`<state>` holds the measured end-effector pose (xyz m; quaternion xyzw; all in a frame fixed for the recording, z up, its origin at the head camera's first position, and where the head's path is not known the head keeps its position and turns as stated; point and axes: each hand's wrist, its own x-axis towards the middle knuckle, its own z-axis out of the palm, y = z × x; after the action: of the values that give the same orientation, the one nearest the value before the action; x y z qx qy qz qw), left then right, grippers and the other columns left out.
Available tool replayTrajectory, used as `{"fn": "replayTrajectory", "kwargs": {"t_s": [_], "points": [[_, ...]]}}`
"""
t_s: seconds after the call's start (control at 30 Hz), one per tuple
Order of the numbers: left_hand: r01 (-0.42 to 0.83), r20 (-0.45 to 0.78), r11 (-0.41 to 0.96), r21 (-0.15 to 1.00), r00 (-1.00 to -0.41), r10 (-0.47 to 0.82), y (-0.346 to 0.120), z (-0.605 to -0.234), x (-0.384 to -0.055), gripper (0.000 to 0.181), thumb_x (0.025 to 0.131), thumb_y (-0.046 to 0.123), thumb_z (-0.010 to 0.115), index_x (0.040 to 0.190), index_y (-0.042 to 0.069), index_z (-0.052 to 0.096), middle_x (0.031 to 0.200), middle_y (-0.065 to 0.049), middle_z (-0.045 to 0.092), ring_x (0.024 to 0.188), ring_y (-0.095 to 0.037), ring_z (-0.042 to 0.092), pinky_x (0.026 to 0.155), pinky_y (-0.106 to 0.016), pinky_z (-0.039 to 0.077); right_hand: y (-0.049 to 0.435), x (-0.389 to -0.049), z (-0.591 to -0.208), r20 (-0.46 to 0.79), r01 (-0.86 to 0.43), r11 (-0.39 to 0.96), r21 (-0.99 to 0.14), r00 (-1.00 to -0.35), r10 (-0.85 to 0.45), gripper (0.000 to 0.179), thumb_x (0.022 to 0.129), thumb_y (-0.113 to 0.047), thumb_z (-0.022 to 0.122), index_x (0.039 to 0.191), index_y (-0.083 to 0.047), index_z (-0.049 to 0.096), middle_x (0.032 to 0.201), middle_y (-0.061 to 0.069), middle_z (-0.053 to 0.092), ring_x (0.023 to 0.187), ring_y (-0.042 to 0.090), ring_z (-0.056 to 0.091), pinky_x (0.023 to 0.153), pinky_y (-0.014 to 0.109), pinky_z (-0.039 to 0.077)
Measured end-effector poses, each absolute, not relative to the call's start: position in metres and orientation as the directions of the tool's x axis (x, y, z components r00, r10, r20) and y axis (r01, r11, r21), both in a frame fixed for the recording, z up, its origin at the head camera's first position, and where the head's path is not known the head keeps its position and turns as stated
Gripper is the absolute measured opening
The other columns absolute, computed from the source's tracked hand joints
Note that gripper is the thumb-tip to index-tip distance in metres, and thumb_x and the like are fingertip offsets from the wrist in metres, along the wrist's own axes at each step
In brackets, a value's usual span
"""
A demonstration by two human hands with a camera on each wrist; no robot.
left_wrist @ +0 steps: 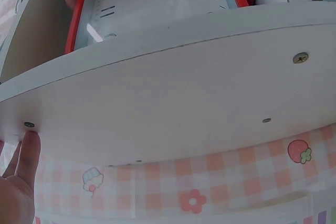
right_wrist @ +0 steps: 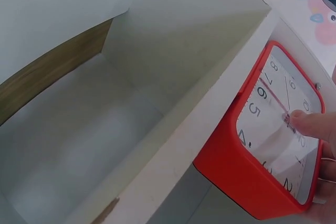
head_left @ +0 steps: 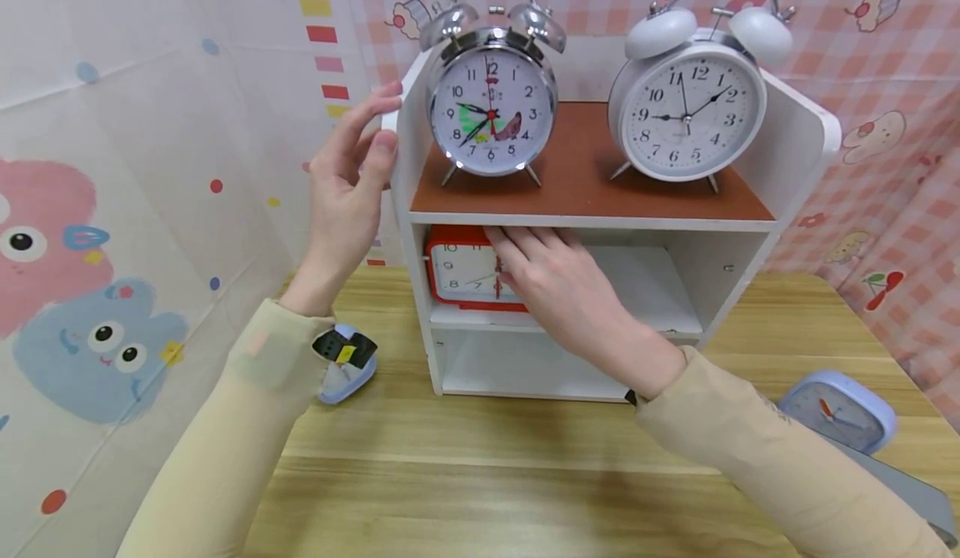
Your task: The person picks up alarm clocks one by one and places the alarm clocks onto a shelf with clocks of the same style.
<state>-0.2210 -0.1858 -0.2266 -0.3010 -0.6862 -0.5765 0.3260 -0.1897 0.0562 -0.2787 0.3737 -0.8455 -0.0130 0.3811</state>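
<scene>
A red square clock (head_left: 467, 268) with a white face stands on the middle shelf, at its left end. My right hand (head_left: 558, 287) grips it, thumb over the face and fingers around the far side, as the right wrist view of the clock (right_wrist: 283, 129) shows. The hand hides the right part of the face in the head view. With extended fingers, my left hand (head_left: 348, 179) touches the outer left side of the white shelf unit (head_left: 592, 225). In the left wrist view the fingertips of this hand (left_wrist: 21, 177) meet the side panel by a screw.
On the brown top shelf stand a silver twin-bell alarm clock (head_left: 491, 112) and a white one (head_left: 686, 112). A blue clock (head_left: 840, 412) lies on the wooden table at right beside a grey object (head_left: 900, 487). Another blue clock (head_left: 348, 379) is partly behind my left wrist.
</scene>
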Motion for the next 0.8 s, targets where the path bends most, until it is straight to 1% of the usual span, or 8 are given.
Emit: {"fn": "replayTrajectory", "kwargs": {"t_s": [0.37,0.57,0.8], "points": [[0.792,0.796,0.135,0.596,-0.604,0.026,-0.1856,-0.2269,-0.2212,0.071,0.100,0.063,0.060,0.144,0.008,0.059,0.158,-0.007,0.057,0.134,-0.032,0.065,0.086,-0.017,0.062,0.0523,-0.1900,-0.2803,0.634,-0.607,0.725,0.325,-0.429,-0.644,0.040,0.102,-0.009,0.066,0.142,-0.002,0.063,0.138,0.014,0.070,0.122,0.031,0.068,0.099,0.045,0.060],[0.791,0.796,0.133,0.597,-0.605,0.027,-0.1857,-0.2271,-0.2208,0.072,0.100,0.063,0.060,0.145,0.007,0.058,0.159,-0.007,0.056,0.135,-0.033,0.065,0.088,-0.017,0.062,0.0516,-0.1906,-0.2809,0.625,-0.605,0.724,0.331,-0.435,-0.649,0.041,0.103,-0.006,0.063,0.144,-0.003,0.060,0.140,0.014,0.068,0.124,0.031,0.067,0.100,0.045,0.059],[0.796,0.801,0.132,0.591,-0.599,0.027,-0.1858,-0.2275,-0.2217,0.072,0.100,0.063,0.060,0.144,0.006,0.059,0.158,-0.008,0.056,0.135,-0.033,0.065,0.086,-0.017,0.062,0.0523,-0.1918,-0.2817,0.614,-0.595,0.729,0.339,-0.447,-0.650,0.043,0.103,-0.003,0.061,0.146,-0.003,0.058,0.143,0.014,0.066,0.125,0.030,0.066,0.100,0.045,0.058]]}}
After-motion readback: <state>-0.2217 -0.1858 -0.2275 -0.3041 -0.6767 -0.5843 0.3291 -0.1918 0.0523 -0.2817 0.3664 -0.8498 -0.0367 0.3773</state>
